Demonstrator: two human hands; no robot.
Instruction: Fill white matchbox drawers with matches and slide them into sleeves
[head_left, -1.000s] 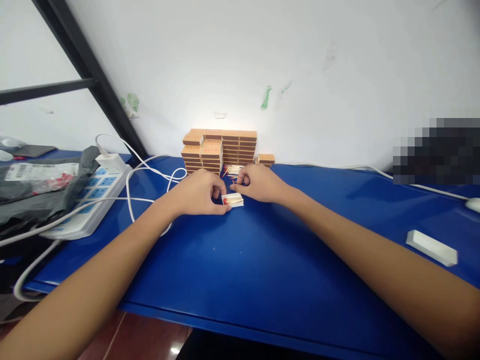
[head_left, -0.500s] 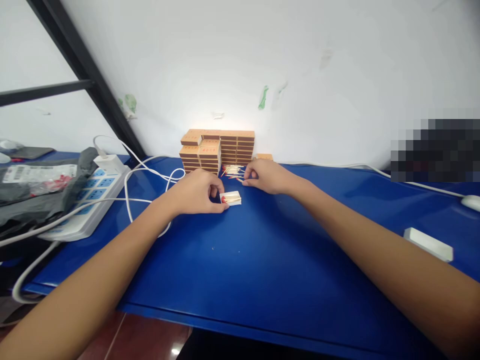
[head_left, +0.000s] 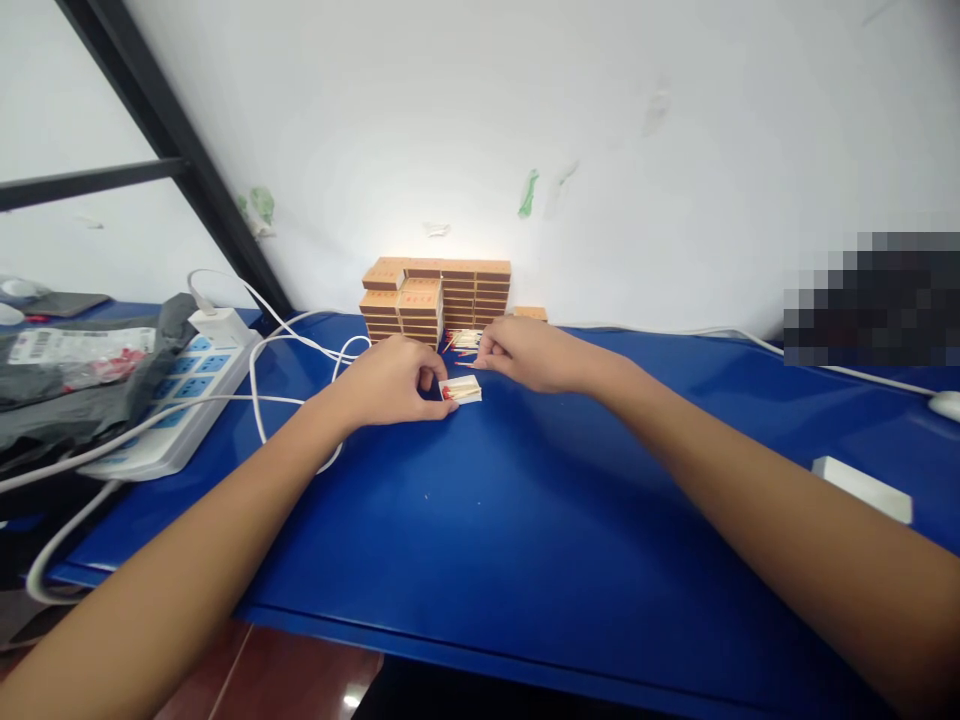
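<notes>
My left hand (head_left: 401,383) grips the left end of a small white matchbox tray (head_left: 474,397) between thumb and fingers. Several matches (head_left: 459,391) lie in the tray, their red heads toward that hand. My right hand (head_left: 525,350) is closed in a pinch just behind and to the right of the tray. From its fingertips a match (head_left: 466,364) points left, red head outward. A loose pile of matches (head_left: 463,341) lies beyond, partly hidden by the right hand. Behind it stands a stack of matchboxes (head_left: 435,300) against the wall.
A single matchbox (head_left: 531,313) lies behind my right hand. On the left are a white power strip (head_left: 180,400), looping white cables (head_left: 259,400) and a grey plastic bag (head_left: 75,380). A white box-like object (head_left: 862,490) rests on the blue table (head_left: 450,560) at right.
My right hand has shifted slightly left, toward the tray, with a match at its fingertips. My left hand still holds the tray in nearly the same place.
</notes>
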